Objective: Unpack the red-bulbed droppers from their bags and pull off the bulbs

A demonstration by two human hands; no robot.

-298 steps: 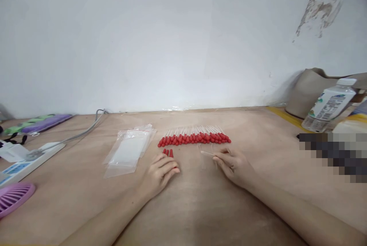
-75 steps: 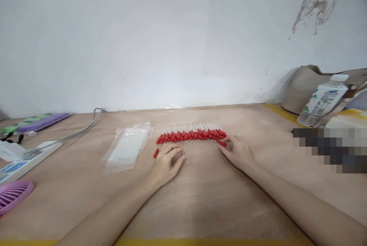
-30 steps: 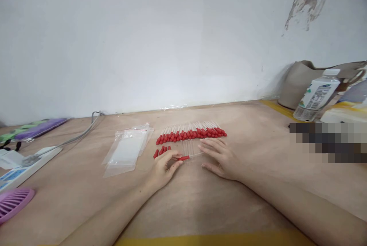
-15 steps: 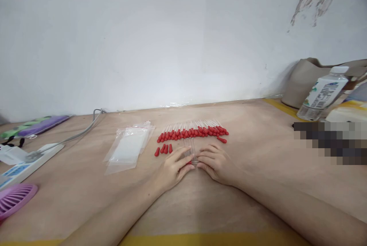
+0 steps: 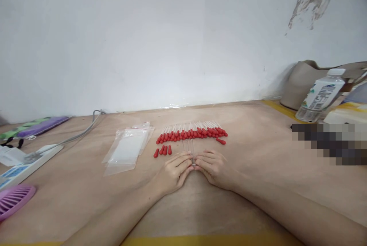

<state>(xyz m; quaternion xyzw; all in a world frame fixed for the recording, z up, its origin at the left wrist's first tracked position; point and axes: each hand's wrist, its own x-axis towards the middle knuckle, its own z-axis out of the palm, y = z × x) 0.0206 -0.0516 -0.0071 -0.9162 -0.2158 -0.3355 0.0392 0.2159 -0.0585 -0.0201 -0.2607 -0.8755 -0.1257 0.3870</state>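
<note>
Red bulbs [image 5: 165, 150] beyond left hand [image 5: 177, 169], clear tube [image 5: 193, 165] between it and right hand [image 5: 212, 166], both pinching the tube

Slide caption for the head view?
Left hand and right hand hold a clear tube in front of lined-up red-bulbed droppers.

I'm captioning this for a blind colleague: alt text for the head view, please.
The left hand and right hand, nearly touching, hold a clear tube between them over a table. Beyond lie loose red bulbs, more tubes and a row of red-bulbed droppers, with clear bags to the left.
</note>
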